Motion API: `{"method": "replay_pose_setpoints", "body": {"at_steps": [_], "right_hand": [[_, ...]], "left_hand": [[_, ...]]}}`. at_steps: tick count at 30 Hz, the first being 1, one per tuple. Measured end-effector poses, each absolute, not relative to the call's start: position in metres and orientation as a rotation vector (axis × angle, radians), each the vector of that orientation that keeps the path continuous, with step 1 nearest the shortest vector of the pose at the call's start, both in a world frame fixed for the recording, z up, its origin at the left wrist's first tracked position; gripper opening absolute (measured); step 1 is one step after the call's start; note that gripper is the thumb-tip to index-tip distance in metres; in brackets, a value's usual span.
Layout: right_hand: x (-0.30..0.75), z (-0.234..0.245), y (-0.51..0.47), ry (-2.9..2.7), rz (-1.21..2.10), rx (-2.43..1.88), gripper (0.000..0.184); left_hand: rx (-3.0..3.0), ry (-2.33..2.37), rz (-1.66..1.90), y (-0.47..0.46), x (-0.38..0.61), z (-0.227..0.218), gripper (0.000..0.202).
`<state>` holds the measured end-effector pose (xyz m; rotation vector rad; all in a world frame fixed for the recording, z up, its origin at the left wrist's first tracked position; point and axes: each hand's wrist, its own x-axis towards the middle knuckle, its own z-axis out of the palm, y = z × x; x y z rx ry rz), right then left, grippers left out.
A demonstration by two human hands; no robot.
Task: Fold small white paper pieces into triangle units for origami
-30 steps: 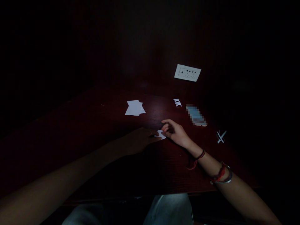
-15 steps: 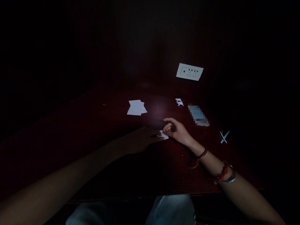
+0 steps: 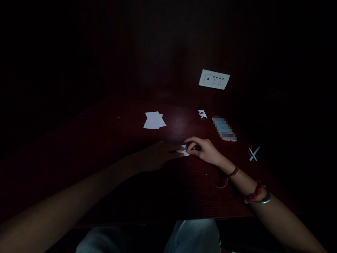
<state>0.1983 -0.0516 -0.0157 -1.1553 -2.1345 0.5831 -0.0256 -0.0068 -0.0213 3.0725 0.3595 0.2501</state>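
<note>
A small piece of white paper (image 3: 185, 151) lies on the dark red table in front of me. My left hand (image 3: 163, 154), in shadow with a ring on one finger, rests low over the table. Its outstretched fingers press on the paper's left side. At the paper's right side, my right hand (image 3: 202, 149) has thumb and curled fingers closed together on it. These fingertips hide part of the paper, so its folds are hard to make out. Bracelets circle the right wrist and forearm.
Beyond my hands lie overlapping white paper sheets (image 3: 154, 120). Small folded paper pieces (image 3: 202, 114) sit farther right, near a phone (image 3: 224, 128) with a blurred screen. Crossed white strips (image 3: 254, 154) lie at the right. A socket plate (image 3: 214, 79) is on the back wall.
My right hand has shifted slightly right, its index finger curling more and its fingertips drawing together at the paper. The left hand stays almost in place. The view has shifted slightly.
</note>
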Motion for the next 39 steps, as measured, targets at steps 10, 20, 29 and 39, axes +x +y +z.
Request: {"method": "replay_pose_setpoints", "body": {"at_steps": [10, 20, 29, 39], "right_hand": [[0.202, -0.010, -0.058, -2.313, 0.515, -1.102, 0.038], [0.202, -0.008, -0.058, -2.451, 0.318, -1.079, 0.049], [0.195, 0.000, -0.065, -2.590, 0.112, -1.179, 0.033], [0.215, 0.001, -0.070, -2.393, 0.166, -1.267, 0.036]], "left_hand": [[3.074, 0.374, 0.207, -0.010, -0.023, -0.016, 0.059], [3.053, 0.354, 0.223, -0.009, -0.024, -0.017, 0.060], [3.027, 0.334, 0.243, -0.012, -0.023, -0.014, 0.057], [2.962, 0.315, 0.309, -0.006, -0.027, -0.017, 0.050]]}}
